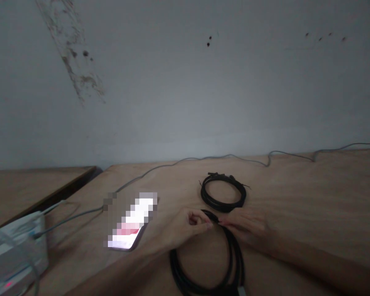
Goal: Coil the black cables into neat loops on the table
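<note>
A coil of black cable (239, 258) lies on the wooden table between my forearms, with a small pale tag or band (241, 291) at its near edge. At the top of this coil my left hand (186, 225) is closed, thumb and fingers curled together on the cable. My right hand (248, 225) meets it from the other side, fingertips pinched on the same stretch of cable. What exactly lies between the fingertips is blurred. Just beyond my hands rests a second coil of black cable (224, 205), with thin ends sticking out at its sides.
Left of my hands lies a phone (132, 230) with its screen lit and partly pixelated. A white box (33, 246) with cords stands at the lower left. One grey cord (160, 166) runs along the back near the wall (185, 102). A dark gap (70, 187) separates two tabletops.
</note>
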### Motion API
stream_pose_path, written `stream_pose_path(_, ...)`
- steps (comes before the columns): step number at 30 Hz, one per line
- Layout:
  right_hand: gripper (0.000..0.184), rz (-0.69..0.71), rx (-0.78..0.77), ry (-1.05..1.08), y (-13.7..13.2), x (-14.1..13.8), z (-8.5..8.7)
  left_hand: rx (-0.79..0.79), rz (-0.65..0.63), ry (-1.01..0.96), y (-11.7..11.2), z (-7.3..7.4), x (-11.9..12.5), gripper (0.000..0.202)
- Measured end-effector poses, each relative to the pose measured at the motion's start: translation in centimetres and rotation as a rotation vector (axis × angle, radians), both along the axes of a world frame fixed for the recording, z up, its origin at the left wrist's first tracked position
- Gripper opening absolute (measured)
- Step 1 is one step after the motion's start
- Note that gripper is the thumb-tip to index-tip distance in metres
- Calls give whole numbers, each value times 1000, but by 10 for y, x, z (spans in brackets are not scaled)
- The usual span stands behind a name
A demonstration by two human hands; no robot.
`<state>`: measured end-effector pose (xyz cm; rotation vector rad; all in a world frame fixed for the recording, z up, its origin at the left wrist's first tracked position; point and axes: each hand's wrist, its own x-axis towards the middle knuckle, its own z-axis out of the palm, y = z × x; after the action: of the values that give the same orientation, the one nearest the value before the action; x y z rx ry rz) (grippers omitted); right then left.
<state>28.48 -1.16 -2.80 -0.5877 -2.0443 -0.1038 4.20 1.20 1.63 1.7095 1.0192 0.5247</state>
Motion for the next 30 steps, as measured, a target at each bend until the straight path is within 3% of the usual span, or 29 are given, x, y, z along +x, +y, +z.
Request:
stream_pose_path(5,16,7,-15,-23,-2,0,3,49,-6,-33,0,-1,1,43)
stream_pose_path(11,15,29,-86,-54,2,4,4,102,5,-48,5,-14,-5,32)
stream_pose_path(14,12,-7,-252,-60,3,5,4,156,8,-20,5,-14,-8,30)
stream_pose_path(18,10,-39,-601,0,2,2,12,238,19,69,-1,-4,-7,25)
stream_pose_path(23,12,107,-1001,113,10,2,17,365,56,113,-7,2,-6,20)
stream_pose_path(27,20,187,-1127,131,17,6,10,354,44,108,-9,3,-5,22)
stream_pose_path(30,17,175,-1074,93,18,8,6,322,17,102,-12,6,-5,25)
